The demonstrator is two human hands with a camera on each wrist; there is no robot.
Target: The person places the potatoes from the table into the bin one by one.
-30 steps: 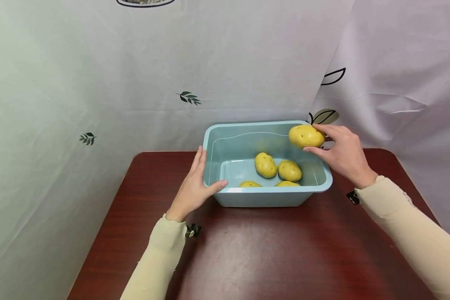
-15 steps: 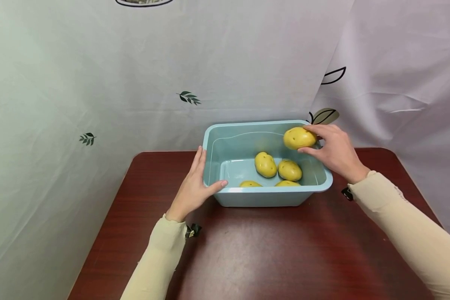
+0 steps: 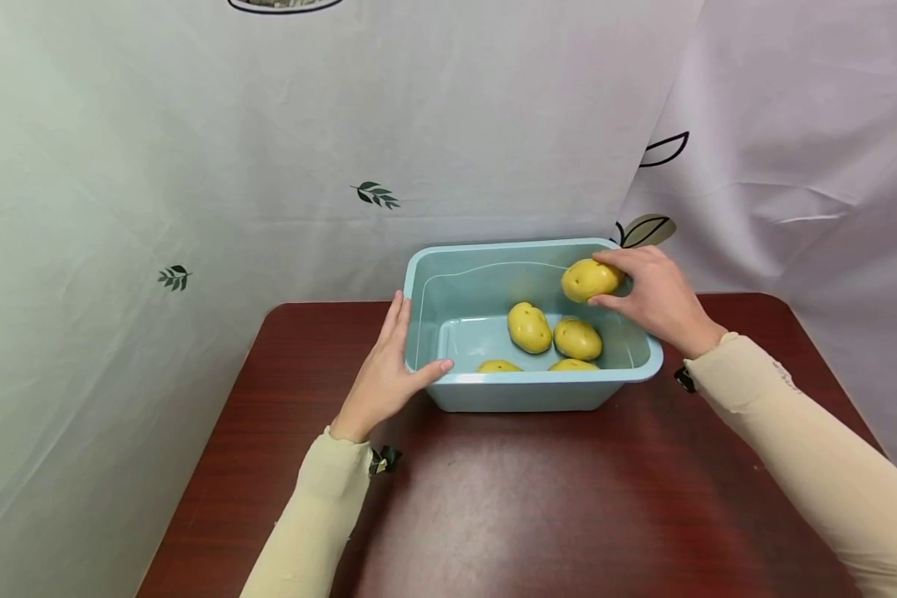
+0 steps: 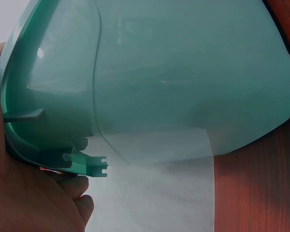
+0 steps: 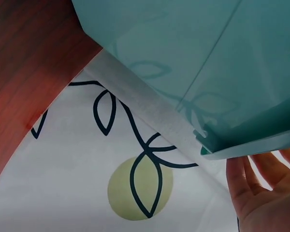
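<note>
A light blue plastic bin [image 3: 448, 391] holds several yellow potatoes, among them one potato [image 3: 529, 327] near the middle and another potato [image 3: 577, 340] to its right. The front wall partly hides two more. My left hand [image 3: 384, 375] rests on the bin's front left corner, fingers straight along the left side and thumb across the front rim. My right hand [image 3: 658, 297] pinches a yellow potato [image 3: 589, 281] between thumb and fingers, above the bin's right part. In the right wrist view, the right fingers [image 5: 266, 174] show beyond the rim; the held potato is hidden there.
The bin stands on a dark red-brown wooden table [image 3: 538, 507], near its back edge. Behind the table hangs a pale cloth [image 3: 493, 124] printed with leaves.
My right hand has moved left and slightly inward over the bin, carrying the potato with it. The left hand and the bin stay where they were.
</note>
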